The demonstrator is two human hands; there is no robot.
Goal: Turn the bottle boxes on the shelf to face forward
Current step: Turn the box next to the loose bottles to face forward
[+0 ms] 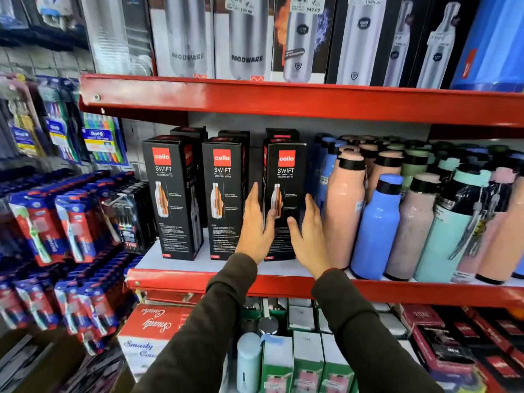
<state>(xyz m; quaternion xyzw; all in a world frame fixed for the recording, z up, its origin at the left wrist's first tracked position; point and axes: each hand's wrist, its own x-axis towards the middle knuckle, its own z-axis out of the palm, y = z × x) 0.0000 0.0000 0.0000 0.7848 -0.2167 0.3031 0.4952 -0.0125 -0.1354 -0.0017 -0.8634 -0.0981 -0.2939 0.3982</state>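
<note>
Three black Cello Swift bottle boxes stand in a front row on the middle shelf [175, 262], more black boxes behind them. The left box [173, 199] and the middle box [224, 194] show their printed fronts, each turned slightly so one side panel also shows. The right box [286, 177] faces forward. My left hand [256, 225] lies flat along that box's left side, fingers straight, thumb across its front. My right hand [307, 234] is spread at its right side, thumb toward the front. Both hands flank the box; a firm grip is not evident.
Loose pink, blue and mint bottles [377, 222] crowd the shelf right beside the right box. A red shelf lip [283, 100] hangs above, carrying tall steel bottle boxes [246, 38]. Toothbrush packs [71, 222] hang at the left. Assorted boxes [153, 327] fill the shelf below.
</note>
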